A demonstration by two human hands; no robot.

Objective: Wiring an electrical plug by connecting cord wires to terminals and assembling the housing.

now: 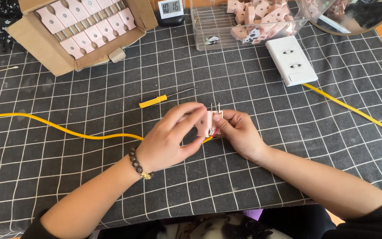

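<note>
Your fingers (186,116) of both hands pinch the pink plug (208,124) between them, just below the yellow screwdriver (153,101). Its prongs point up, away from you; your right hand (239,132) grips closest.

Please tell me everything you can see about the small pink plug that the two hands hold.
The pink plug is a small, plastic-looking, pale pink body with two thin metal prongs pointing up. Something red shows at its lower edge. The left hand and right hand pinch it from both sides above the checked cloth, at the end of the yellow cable.
</note>
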